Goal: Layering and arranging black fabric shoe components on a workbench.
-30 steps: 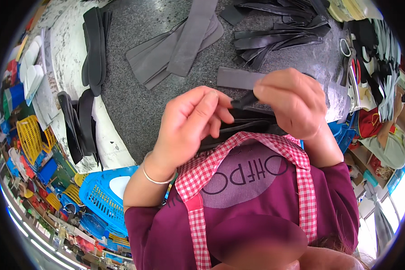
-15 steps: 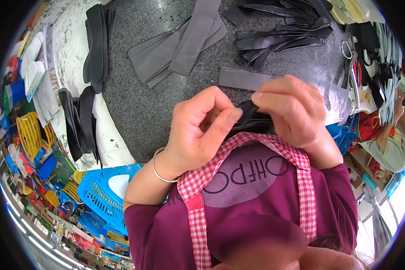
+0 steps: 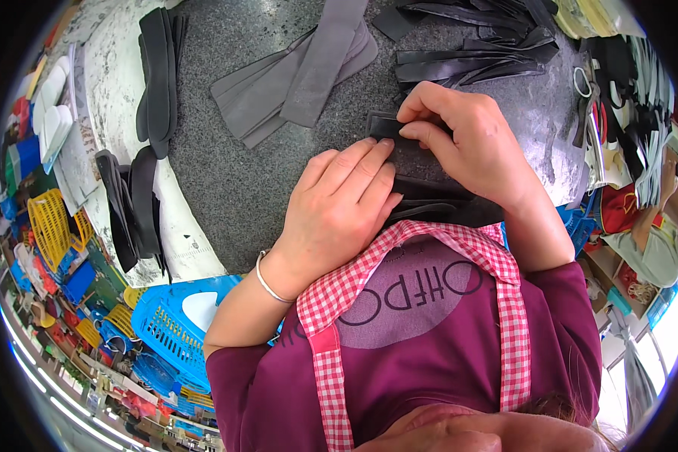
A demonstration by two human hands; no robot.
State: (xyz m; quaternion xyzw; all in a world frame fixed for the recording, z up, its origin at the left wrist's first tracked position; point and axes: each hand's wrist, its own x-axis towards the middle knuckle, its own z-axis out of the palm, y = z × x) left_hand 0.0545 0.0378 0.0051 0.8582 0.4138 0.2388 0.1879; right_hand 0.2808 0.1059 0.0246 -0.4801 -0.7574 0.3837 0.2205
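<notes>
A thin black strip [image 3: 386, 128] lies on the dark speckled table, over the grey strip there. The fingertips of my left hand [image 3: 335, 207] press on its lower edge, fingers stretched out and flat. My right hand [image 3: 471, 143] is closed in a pinch at the strip's right part, thumb against forefinger; its fingers hide much of that end. Between my hands and the apron, more black strips [image 3: 422, 200] lie in a small heap, partly covered by my left hand.
Grey flat strips [image 3: 309, 83] lie fanned at the far middle, a tangle of black strips [image 3: 474, 60] at the far right. Black curved pieces [image 3: 158, 83] rest on a whitish sheet [image 3: 192, 241] at left. A blue basket [image 3: 169, 324] stands below the table's left edge.
Both hands have moved away from my body and down to the table with the black strip. My left hand has let go of its pinch and flattened onto the strip.
</notes>
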